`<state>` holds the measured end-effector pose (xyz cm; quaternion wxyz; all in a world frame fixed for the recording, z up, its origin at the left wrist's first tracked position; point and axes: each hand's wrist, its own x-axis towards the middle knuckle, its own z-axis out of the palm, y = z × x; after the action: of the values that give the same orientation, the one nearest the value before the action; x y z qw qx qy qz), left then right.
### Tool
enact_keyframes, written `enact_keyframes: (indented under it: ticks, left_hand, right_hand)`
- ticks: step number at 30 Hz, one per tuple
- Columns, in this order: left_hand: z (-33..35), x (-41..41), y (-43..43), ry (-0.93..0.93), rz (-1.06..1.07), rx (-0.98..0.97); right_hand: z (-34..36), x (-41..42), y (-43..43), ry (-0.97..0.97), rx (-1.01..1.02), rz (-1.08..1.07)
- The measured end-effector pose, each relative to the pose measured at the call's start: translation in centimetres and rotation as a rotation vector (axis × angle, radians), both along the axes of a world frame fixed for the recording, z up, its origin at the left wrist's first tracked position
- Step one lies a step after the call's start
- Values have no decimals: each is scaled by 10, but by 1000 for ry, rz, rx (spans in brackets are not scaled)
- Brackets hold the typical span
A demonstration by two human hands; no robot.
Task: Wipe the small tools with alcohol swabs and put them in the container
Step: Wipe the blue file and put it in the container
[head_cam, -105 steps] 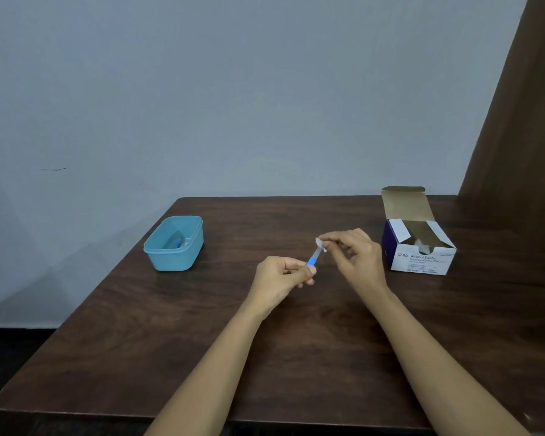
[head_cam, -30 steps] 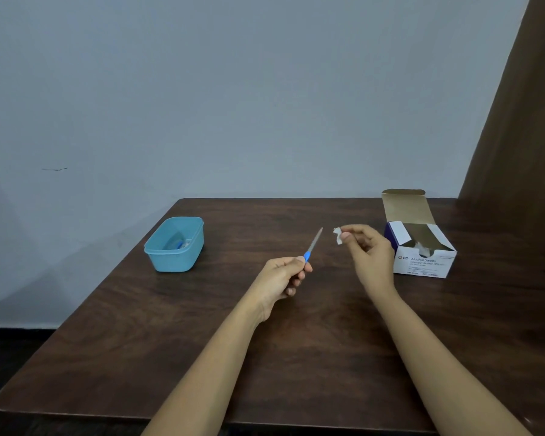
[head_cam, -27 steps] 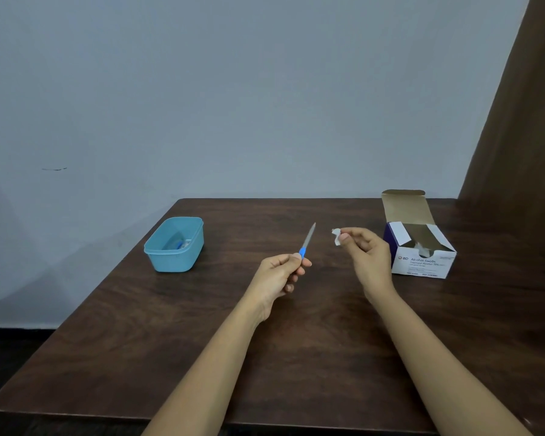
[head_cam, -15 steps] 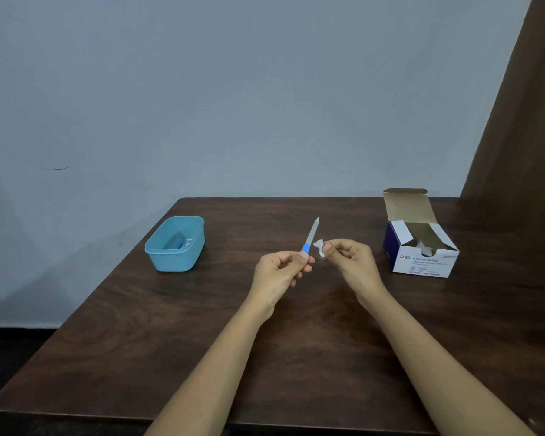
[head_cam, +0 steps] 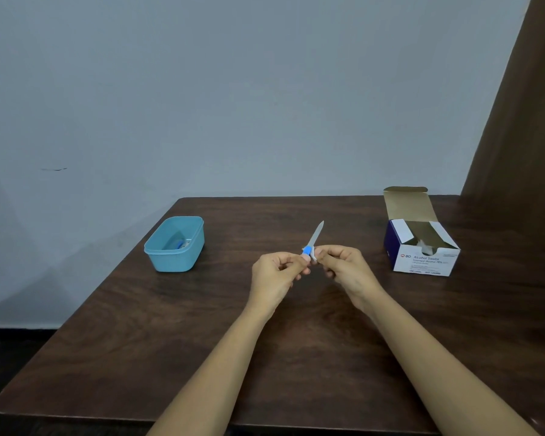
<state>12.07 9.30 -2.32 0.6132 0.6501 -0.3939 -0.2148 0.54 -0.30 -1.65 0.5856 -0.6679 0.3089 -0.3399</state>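
Note:
My left hand (head_cam: 276, 273) pinches the blue handle of a small nail file (head_cam: 314, 239), whose grey blade points up and away over the table's middle. My right hand (head_cam: 343, 267) pinches a white alcohol swab (head_cam: 313, 255) and presses it against the file at the base of the blade, right beside the left fingertips. A light blue plastic container (head_cam: 175, 243) stands at the table's left, apart from both hands, with a blue-and-white item lying inside it.
An open box of alcohol swabs (head_cam: 422, 247) stands at the right, lid flap raised. The dark wooden table (head_cam: 233, 357) ends at a grey wall behind; a brown panel rises at the far right.
My right hand has brought the swab left from beside the box to the file's base. The left hand has tilted the file more upright and stayed near the table's middle.

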Motion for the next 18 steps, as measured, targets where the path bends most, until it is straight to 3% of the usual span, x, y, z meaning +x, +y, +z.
enact_keyframes:
  ticks: [12,18]
  left_hand:
    - [0,0,0,21,44,-25]
    - [-1,-1,0,-4,33,-3]
  right_hand:
    - [5,-2,3,44,-8,10]
    - [4,-2,3,13,106,19]
